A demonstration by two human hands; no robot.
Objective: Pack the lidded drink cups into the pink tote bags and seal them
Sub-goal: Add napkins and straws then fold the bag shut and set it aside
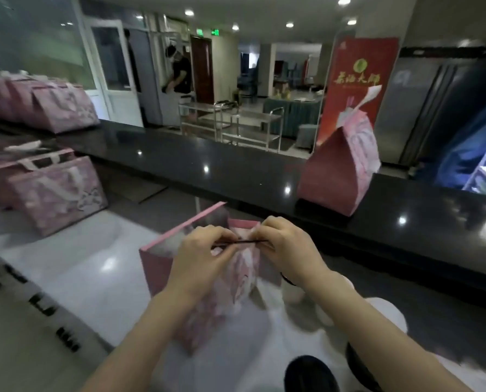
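Observation:
A pink tote bag [162,264] stands on the white counter in front of me, its near top corner gathered. My left hand [205,256] and my right hand [287,247] meet over that corner, and between them they pinch a thin black tie [243,242] stretched across it. White lidded drink cups [292,291] stand just right of the bag, partly hidden by my right forearm. A black lid [309,373] shows at the bottom edge. A sealed pink tote bag [340,168] stands on the black ledge at the right.
Several pink tote bags [58,193] lie stacked at the left, more on the ledge [179,162] behind them [52,108]. A red banner [357,80] and metal carts [236,123] stand beyond the ledge. A person stands by a door far back.

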